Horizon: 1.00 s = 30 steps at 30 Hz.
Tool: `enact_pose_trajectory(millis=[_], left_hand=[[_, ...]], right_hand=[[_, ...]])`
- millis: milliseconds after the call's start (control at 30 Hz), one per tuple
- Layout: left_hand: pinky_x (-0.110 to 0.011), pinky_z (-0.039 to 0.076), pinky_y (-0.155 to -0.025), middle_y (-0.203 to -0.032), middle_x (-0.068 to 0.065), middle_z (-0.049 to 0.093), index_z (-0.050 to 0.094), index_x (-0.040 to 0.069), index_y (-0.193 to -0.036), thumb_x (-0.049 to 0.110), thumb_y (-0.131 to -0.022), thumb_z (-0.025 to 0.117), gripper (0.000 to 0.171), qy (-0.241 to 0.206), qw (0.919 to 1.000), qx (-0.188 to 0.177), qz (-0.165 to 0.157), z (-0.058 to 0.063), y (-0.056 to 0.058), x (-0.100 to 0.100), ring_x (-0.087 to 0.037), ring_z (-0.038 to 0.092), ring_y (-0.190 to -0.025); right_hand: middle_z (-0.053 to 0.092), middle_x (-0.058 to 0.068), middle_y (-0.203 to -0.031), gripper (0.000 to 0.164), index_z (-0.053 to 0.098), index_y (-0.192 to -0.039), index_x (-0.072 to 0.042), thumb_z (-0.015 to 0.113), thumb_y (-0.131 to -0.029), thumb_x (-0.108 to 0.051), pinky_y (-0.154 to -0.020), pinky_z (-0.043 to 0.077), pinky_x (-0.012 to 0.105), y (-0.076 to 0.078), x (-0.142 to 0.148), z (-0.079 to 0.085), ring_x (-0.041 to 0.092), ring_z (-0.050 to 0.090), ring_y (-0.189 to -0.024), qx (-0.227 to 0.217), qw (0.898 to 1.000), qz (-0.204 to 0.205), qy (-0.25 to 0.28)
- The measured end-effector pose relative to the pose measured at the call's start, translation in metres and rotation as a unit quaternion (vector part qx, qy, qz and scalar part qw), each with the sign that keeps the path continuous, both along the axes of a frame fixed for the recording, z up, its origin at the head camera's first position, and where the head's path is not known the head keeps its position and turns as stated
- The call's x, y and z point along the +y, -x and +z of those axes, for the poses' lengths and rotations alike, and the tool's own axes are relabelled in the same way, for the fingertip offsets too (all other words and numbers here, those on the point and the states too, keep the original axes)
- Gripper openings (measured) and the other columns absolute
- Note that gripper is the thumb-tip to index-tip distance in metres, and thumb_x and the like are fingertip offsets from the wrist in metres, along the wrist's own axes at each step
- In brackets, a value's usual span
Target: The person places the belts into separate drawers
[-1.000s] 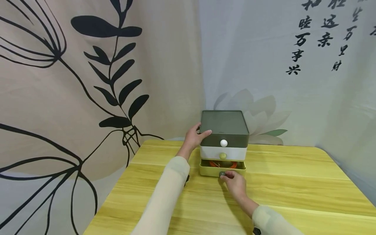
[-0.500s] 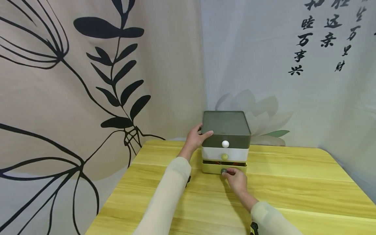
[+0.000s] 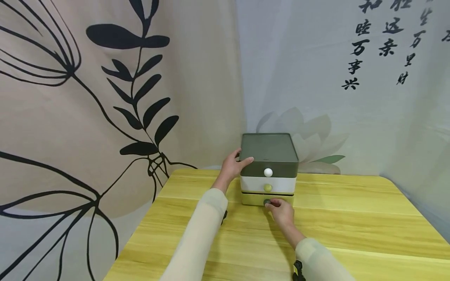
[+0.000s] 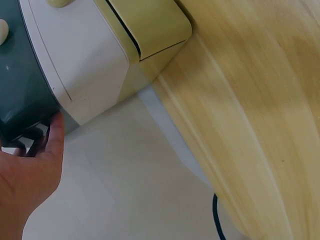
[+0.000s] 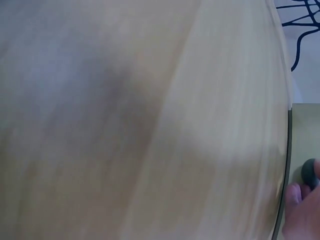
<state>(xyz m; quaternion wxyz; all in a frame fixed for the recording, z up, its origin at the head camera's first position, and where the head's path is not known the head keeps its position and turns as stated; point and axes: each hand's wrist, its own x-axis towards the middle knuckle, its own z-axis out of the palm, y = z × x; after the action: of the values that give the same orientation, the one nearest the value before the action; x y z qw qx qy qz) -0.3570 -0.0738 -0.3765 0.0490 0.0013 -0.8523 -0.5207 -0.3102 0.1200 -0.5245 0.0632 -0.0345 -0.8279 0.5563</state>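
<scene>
A small stacked drawer box (image 3: 269,148) with a dark green top, a white middle and a yellow-green base stands at the back of the table. My left hand (image 3: 231,167) rests against its upper left side, thumb over the top edge; the left wrist view shows the fingers (image 4: 56,137) against the green part. With thumb and fingers, my right hand (image 3: 283,214) pinches the dark round knob (image 3: 267,202) of the bottom drawer (image 3: 250,200). Only a thin dark gap shows above that drawer, so its contents are hidden.
The white drawer (image 3: 250,184) and the green one above it are closed; they carry a yellow-green knob (image 3: 268,187) and a white knob (image 3: 268,172). A printed cloth (image 3: 204,97) hangs right behind the wooden table (image 3: 351,218).
My right hand has pushed the bottom drawer inward, away from me, until it is nearly closed. The orange coil seen inside it earlier is now out of sight. My left hand stays put.
</scene>
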Motion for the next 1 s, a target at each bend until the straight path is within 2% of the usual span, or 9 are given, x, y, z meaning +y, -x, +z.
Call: enact_pose_trajectory(millis=[433,833,1000], left_hand=[[-0.046,0.042,-0.105,-0.157,-0.006,0.036,0.035,0.02,-0.155,0.051,-0.089,0.07,0.081,-0.005,1.0,-0.001,-0.006,-0.0009,0.0005,-0.0014,-0.03,0.041,-0.138],[-0.046,0.043,-0.105,-0.157,-0.008,0.036,0.035,0.017,-0.155,0.052,-0.089,0.07,0.083,-0.003,0.9999,0.001,-0.013,0.001,0.0023,0.0018,-0.031,0.041,-0.138],[-0.046,0.043,-0.105,-0.157,-0.008,0.035,0.035,0.018,-0.155,0.054,-0.089,0.07,0.083,-0.002,0.9998,0.001,-0.018,0.0006,0.0045,0.0045,-0.03,0.04,-0.139]], right_hand=[[0.071,0.016,-0.104,0.029,0.072,-0.109,0.002,0.075,-0.088,-0.017,-0.081,0.053,0.041,0.0056,-0.0003,-0.0021,0.031,0.065,-0.096,-0.017,1.0,-0.003,0.01],[0.07,0.017,-0.104,0.029,0.071,-0.11,0.004,0.075,-0.088,-0.014,-0.077,0.055,0.038,0.0079,0.0026,0.0001,0.03,0.066,-0.093,-0.023,0.999,0.002,0.021],[0.07,0.018,-0.103,0.029,0.07,-0.11,0.005,0.074,-0.089,-0.014,-0.08,0.054,0.043,0.0085,0.0065,0.0015,0.033,0.065,-0.095,-0.02,1.0,0.005,0.011]])
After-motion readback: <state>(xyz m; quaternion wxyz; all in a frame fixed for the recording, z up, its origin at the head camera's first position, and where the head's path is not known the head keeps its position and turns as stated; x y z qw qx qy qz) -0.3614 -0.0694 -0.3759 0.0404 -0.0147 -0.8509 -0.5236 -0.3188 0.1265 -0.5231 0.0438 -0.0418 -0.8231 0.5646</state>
